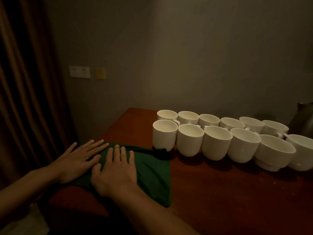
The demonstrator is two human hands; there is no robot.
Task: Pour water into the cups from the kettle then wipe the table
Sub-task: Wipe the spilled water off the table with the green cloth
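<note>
A folded dark green cloth (152,173) lies on the left end of the reddish-brown wooden table (228,192). My left hand (79,158) lies flat with straight fingers on the cloth's left edge. Beside it, my right hand (116,168) presses flat on the cloth's middle. Several white cups (189,141) stand in two rows across the table, from just right of the cloth toward the far right. The cloth's far corner touches the base of the nearest left cup (163,134). A dark metal kettle (304,119) is partly visible at the right edge.
A grey wall runs behind the table, with a white socket plate (79,72) and a yellowish switch (100,73). A brown curtain (25,82) hangs at the left. The table's left edge lies just under my left hand.
</note>
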